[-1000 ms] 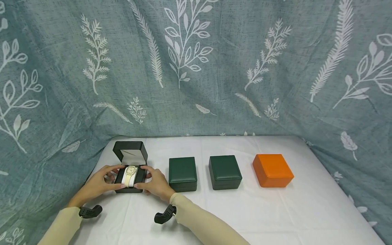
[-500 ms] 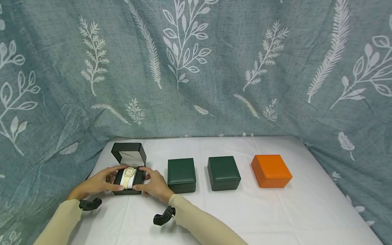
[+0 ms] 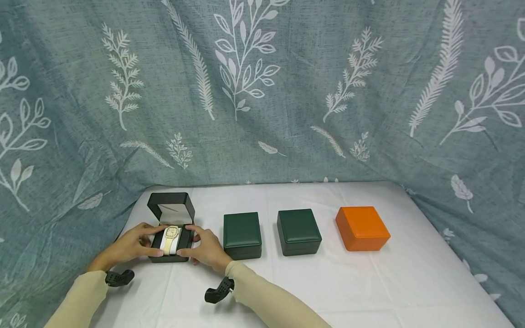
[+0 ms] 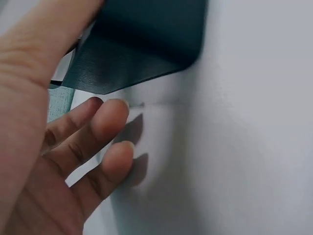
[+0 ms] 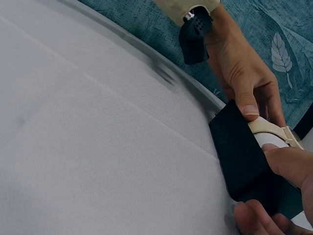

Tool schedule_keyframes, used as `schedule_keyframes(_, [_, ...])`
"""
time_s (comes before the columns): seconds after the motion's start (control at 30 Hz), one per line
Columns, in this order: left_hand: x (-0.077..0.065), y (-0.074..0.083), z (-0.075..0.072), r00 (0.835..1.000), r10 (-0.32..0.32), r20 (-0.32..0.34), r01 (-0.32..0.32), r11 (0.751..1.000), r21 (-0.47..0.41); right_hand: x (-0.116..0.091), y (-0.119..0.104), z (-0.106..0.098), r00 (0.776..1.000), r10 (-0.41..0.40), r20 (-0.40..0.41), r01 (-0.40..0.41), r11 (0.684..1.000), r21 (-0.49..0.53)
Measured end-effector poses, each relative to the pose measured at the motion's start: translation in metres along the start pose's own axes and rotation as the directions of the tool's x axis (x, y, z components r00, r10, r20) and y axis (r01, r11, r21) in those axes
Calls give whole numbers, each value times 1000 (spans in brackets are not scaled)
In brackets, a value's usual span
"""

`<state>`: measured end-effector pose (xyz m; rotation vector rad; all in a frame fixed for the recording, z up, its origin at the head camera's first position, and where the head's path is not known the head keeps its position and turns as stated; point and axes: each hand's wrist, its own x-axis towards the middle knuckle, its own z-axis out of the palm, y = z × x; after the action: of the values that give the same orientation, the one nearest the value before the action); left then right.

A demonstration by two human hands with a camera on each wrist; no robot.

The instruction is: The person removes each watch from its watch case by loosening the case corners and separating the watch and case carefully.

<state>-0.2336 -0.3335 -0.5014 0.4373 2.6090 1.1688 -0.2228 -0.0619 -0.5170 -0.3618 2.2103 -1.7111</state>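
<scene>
A black watch box (image 3: pixel 169 258) stands at the table's left with its lid (image 3: pixel 171 203) raised. Inside it sits a white watch cushion (image 3: pixel 174 247), with a gold-toned watch (image 3: pixel 172 233) fastened round it. My left hand (image 3: pixel 130 243) holds the cushion's left side between thumb and index finger. On the opposite side, my right hand (image 3: pixel 208 247) does the same with its thumb and index finger. In the left wrist view, several other left fingers (image 4: pixel 113 122) hang free beside the box. The right wrist view shows both thumbs at the cushion's front end.
Two closed dark green boxes (image 3: pixel 242 230) (image 3: pixel 299 227) stand in a row to the right. Farther right is a closed orange box (image 3: pixel 362 223). A white cloth covers the table (image 3: pixel 262 296), and a leaf-patterned teal curtain (image 3: pixel 303 91) hangs behind.
The head view has shifted slightly, moving the scene a little left. Both hands stay at the watch cushion, and the boxes keep their places on the table.
</scene>
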Motion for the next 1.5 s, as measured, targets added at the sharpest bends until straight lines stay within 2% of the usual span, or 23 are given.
schedule_keyframes(0.3, [3,-1,1,999,19,-34,-16,997,70,-1,-1,0,1000,-3,-4,3,1000,-6])
schedule_keyframes(0.43, [2,-1,-1,999,29,14,-29,999,25,-3,-2,0,1000,-2,-6,2,1000,-10])
schedule_keyframes(0.57, [0,0,-6,994,41,99,-39,999,-23,-4,-2,1,1000,3,-6,-3,1000,-8])
schedule_keyframes(0.67, [-2,3,-11,988,38,149,-36,999,-19,-5,-3,2,1000,8,-3,-8,1000,-6])
schedule_keyframes(0.73, [-1,6,-12,986,42,160,-44,999,9,-5,-3,1,1000,8,-3,-8,1000,-10])
schedule_keyframes(0.93, [2,12,-13,990,73,118,-86,990,108,-4,-4,0,1000,1,-9,-1,1000,-20])
schedule_keyframes(1.2, [4,11,-10,991,111,71,-121,982,143,-5,-3,0,1000,0,-2,0,1000,-17])
schedule_keyframes(1.37, [5,12,-9,994,99,40,-105,982,159,-4,-3,0,1000,3,-4,-3,1000,-17])
schedule_keyframes(1.5, [5,14,-8,992,119,34,-123,977,172,-3,-3,0,1000,0,-9,0,1000,-22])
